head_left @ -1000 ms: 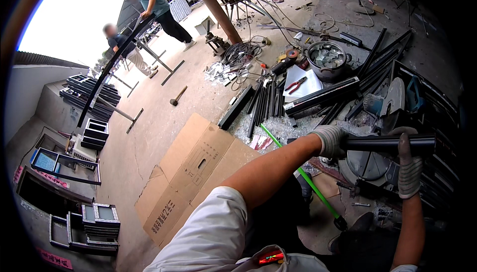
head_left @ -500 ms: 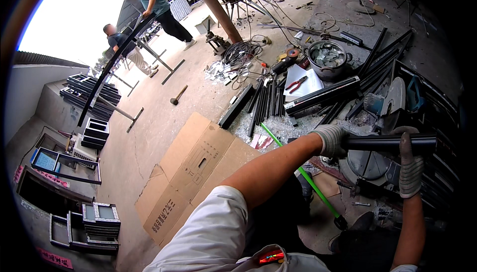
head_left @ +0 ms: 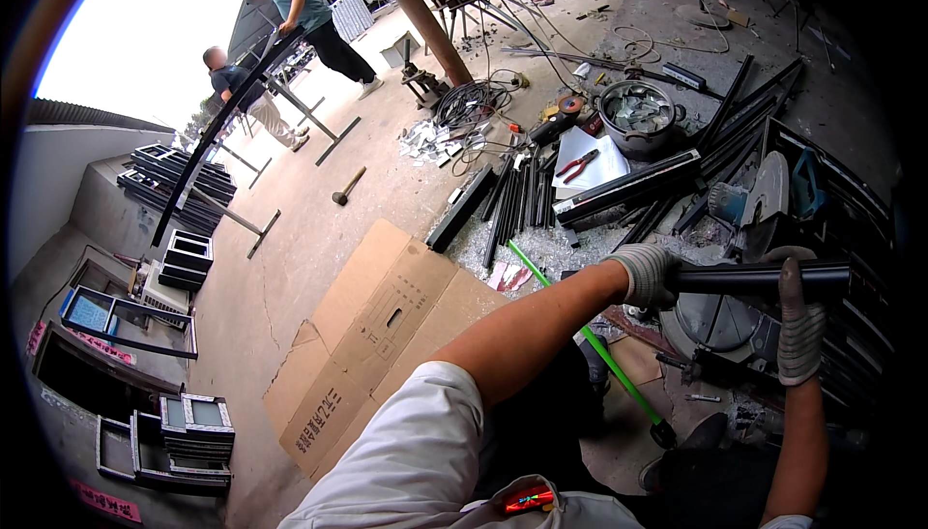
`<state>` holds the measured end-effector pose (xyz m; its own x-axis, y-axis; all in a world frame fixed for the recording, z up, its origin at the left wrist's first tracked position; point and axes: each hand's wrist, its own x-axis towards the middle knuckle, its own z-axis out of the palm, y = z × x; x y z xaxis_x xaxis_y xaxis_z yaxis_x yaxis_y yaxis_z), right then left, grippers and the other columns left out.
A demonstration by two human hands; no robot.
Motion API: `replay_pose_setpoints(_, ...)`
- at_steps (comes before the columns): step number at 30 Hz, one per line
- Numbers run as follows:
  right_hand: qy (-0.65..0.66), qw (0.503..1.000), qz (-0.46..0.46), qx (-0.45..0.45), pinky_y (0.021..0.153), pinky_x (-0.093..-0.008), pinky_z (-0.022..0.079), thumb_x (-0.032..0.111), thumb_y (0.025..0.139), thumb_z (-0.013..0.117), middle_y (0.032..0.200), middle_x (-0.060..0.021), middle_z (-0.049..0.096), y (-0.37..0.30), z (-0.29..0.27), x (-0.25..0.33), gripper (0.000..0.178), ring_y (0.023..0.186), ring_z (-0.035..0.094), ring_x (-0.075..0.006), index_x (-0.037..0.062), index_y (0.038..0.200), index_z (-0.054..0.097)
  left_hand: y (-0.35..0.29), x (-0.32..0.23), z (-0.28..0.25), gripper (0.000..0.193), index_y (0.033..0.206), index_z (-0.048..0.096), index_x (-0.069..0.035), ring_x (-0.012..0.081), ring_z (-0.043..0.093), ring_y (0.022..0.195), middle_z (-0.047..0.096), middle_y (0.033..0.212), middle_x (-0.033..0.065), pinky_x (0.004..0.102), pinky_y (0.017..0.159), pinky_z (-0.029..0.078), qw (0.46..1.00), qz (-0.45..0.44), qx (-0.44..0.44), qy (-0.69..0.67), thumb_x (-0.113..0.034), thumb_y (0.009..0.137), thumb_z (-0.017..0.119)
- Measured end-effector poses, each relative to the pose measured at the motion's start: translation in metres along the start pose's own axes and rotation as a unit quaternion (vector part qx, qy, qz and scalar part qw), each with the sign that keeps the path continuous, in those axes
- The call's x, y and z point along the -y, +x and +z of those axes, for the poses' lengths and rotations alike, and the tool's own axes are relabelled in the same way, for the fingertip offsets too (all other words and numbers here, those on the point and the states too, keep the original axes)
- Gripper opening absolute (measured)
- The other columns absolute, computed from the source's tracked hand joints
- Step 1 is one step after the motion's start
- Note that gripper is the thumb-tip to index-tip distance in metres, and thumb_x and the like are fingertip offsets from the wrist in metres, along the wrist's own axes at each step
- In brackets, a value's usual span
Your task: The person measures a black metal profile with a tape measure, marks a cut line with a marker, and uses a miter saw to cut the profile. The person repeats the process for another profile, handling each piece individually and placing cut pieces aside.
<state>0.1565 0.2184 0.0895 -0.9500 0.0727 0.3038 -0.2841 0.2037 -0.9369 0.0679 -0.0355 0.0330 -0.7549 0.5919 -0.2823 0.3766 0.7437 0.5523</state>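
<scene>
A short black metal profile (head_left: 730,279) lies roughly level across the right side, held in both gloved hands. My left hand (head_left: 646,275), in a grey-white knit glove, is closed round its left end. Near its right end my right hand (head_left: 798,321) grips it, with the fingers going up and over; the glove's palm side looks dark and worn. Under the profile is the round base of a cut-off saw (head_left: 715,321), partly covered. The saw's pale disc (head_left: 770,187) stands just beyond my right hand.
Black profiles (head_left: 628,186) lie piled ahead, beside red-handled pliers (head_left: 577,167) on white paper and a metal pot (head_left: 638,113) of glass shards. A green rod (head_left: 619,374) slants by my feet. Flattened cardboard (head_left: 387,326) and a mallet (head_left: 349,186) lie left. Two people (head_left: 304,7) stand far off.
</scene>
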Motion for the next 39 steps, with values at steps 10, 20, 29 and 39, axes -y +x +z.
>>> replay_pose_setpoints(10, 0.001, 1.0, -0.004, -0.016, 0.078, -0.0281, 0.051, 0.044, 0.102, 0.059, 0.092, -0.0028, 0.064, -0.0006, -0.0001, -0.0034, 0.038, 0.084, 0.06, -0.0108, 0.0069, 0.106, 0.065, 0.0061, 0.0035, 0.0034, 0.034, 0.103, 0.073, -0.01, 0.0326, 0.072, 0.085, 0.074, 0.089, 0.0138, 0.0419, 0.078, 0.056, 1.0, 0.003, 0.004, 0.027, -0.029, 0.076, 0.078)
replay_pose_setpoints(20, -0.003, 1.0, -0.008, -0.009, 0.075, -0.0268, 0.051, 0.047, 0.102, 0.058, 0.091, -0.0027, 0.063, 0.0002, -0.0013, -0.0026, 0.04, 0.083, 0.06, -0.0108, 0.0074, 0.104, 0.065, 0.0064, 0.007, 0.0041, 0.035, 0.103, 0.072, -0.01, 0.0327, 0.072, 0.084, 0.074, 0.087, 0.0138, 0.0421, 0.077, 0.056, 1.0, 0.008, 0.004, 0.001, -0.03, 0.075, 0.078)
replay_pose_setpoints(29, 0.001, 1.0, -0.006, -0.014, 0.068, -0.023, 0.052, 0.047, 0.101, 0.06, 0.09, -0.0022, 0.062, 0.0015, -0.0029, -0.0044, 0.039, 0.08, 0.062, -0.0089, 0.0082, 0.105, 0.065, 0.0011, 0.0009, -0.0007, 0.032, 0.101, 0.073, -0.01, 0.0305, 0.073, 0.083, 0.074, 0.086, 0.0124, 0.0409, 0.076, 0.056, 1.0, 0.018, 0.001, -0.006, -0.028, 0.076, 0.078)
replay_pose_setpoints(39, 0.01, 1.0, -0.004, -0.015, 0.066, -0.0222, 0.053, 0.046, 0.102, 0.06, 0.091, -0.0023, 0.063, 0.0008, -0.0017, -0.0027, 0.039, 0.079, 0.062, -0.0086, 0.0082, 0.105, 0.064, 0.0031, 0.0025, 0.0017, 0.032, 0.101, 0.073, -0.009, 0.0297, 0.073, 0.082, 0.075, 0.086, 0.0118, 0.04, 0.076, 0.056, 1.0, 0.013, 0.004, -0.014, -0.027, 0.076, 0.078)
